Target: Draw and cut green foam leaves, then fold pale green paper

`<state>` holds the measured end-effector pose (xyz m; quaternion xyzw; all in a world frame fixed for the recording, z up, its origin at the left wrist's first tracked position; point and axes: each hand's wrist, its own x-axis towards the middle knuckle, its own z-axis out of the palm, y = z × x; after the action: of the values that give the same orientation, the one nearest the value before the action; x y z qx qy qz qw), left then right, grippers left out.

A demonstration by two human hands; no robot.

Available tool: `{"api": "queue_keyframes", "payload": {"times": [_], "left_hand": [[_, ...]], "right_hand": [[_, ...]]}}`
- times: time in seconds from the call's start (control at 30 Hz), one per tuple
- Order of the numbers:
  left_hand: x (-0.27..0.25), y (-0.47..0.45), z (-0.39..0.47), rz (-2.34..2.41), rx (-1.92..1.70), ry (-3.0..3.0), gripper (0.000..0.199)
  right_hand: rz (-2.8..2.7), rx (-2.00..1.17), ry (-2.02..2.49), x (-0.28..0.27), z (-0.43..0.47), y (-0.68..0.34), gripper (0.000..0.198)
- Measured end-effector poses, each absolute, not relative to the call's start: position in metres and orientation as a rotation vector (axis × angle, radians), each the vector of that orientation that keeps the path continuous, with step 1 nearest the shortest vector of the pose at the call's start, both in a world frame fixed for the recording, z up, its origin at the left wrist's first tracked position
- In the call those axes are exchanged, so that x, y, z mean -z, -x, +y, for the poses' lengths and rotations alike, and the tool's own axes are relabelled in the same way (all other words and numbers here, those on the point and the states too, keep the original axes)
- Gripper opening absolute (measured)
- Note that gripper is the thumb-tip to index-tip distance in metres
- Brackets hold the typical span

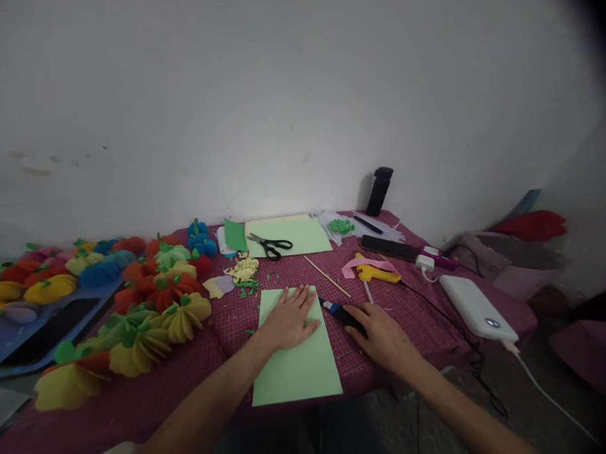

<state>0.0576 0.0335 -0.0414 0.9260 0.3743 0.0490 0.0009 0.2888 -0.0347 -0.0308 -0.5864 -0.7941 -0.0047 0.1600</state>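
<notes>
My left hand lies flat on a pale green sheet of paper at the table's front edge, its fingers stretched forward. To its right, my right hand has its fingers over the black handle of a utility knife. The knife lies low over the cloth, its tip pointing left toward the sheet's right edge. A thin wooden stick rests just beyond the knife. Black-handled scissors lie farther back on a stack of pale green paper.
Paper pumpkins crowd the left side around a black phone. Green and yellow scraps lie behind the sheet. A yellow glue gun, a white power bank and cables occupy the right. A black bottle stands by the wall.
</notes>
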Motion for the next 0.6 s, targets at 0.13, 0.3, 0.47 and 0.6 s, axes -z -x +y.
{"api": "queue_keyframes", "payload": {"times": [0.13, 0.3, 0.47, 0.6], "left_hand": [[0.04, -0.058, 0.033, 1.172, -0.131, -2.907, 0.064], [0.04, -0.058, 0.033, 1.18, -0.134, -2.898, 0.064], [0.04, -0.059, 0.033, 1.171, -0.132, -2.898, 0.065], [0.039, -0.058, 0.033, 1.172, -0.124, -2.898, 0.064]], "right_hand": [[-2.272, -0.001, 1.667, 0.027, -0.027, -0.28, 0.036], [-2.261, -0.002, 1.666, 0.029, -0.024, -0.284, 0.037], [-2.228, 0.021, 1.702, 0.032, -0.026, -0.292, 0.038], [-2.245, 0.019, 1.713, 0.027, -0.022, -0.284, 0.037]]}}
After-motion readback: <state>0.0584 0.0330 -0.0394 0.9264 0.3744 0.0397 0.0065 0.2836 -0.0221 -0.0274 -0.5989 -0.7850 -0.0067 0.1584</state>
